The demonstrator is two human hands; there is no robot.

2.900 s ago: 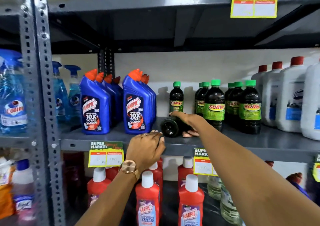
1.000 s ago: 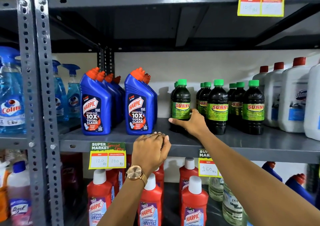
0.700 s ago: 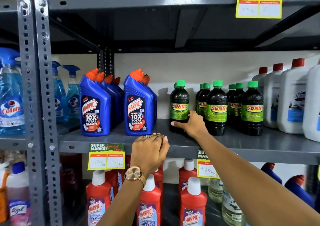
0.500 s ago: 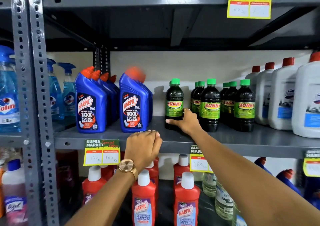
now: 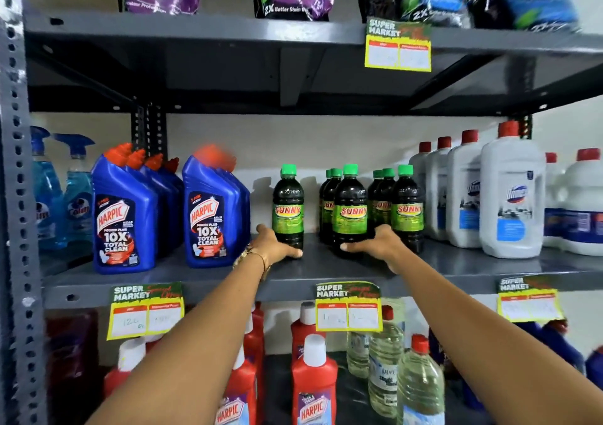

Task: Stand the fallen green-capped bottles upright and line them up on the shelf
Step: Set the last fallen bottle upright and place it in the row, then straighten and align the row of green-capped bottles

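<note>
Lone bottle [image 5: 288,209] upright on shelf [image 5: 456,269], gap to bottle group [image 5: 372,207] rightward. Left hand [image 5: 272,245] cupped around lone bottle's base. Right hand [image 5: 380,243] wraps front group bottle's base. Harpic jugs [image 5: 215,209] left, white jugs [image 5: 509,196] right.

rack: grey slotted steel upright [image 5: 13,196] | wall [image 5: 293,140]: off-white | light: even, bright

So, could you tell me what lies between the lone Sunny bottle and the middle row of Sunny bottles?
Nothing: the head view shows only bare shelf between the lone Sunny bottle and the middle row.
</note>
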